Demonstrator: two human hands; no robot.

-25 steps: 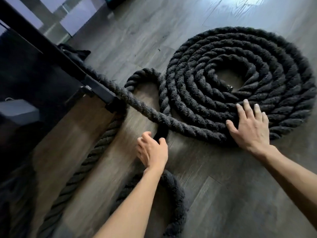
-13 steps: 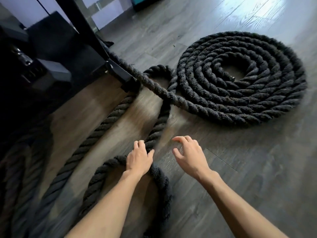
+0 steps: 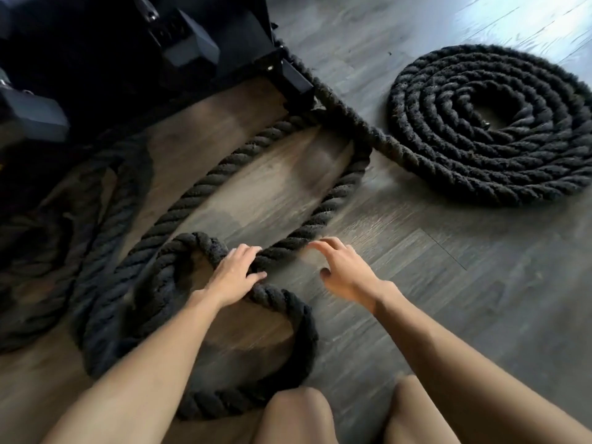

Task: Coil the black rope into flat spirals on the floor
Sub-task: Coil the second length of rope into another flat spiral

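Observation:
A thick black rope lies on the wood floor. One end is wound into a flat spiral (image 3: pixel 490 123) at the upper right. The loose part of the rope (image 3: pixel 339 190) runs from under a black rack foot down toward me and curls into a rough loop (image 3: pixel 288 318) in front of my knees. My left hand (image 3: pixel 235 275) rests on the rope where the loop crosses itself, fingers curled over it. My right hand (image 3: pixel 346 267) hovers just right of the rope, fingers apart, holding nothing.
A black weight rack (image 3: pixel 250 43) with hex dumbbells (image 3: pixel 189 43) stands at the upper left; its foot (image 3: pixel 298 81) sits by the rope. More rope lies piled in shadow at the left (image 3: pixel 41 251). My bare knees (image 3: pixel 294 415) are at the bottom edge.
My right hand left the finished spiral and came down beside the loose rope. My left hand slid back along the rope toward me. The view swung left and down, away from the spiral.

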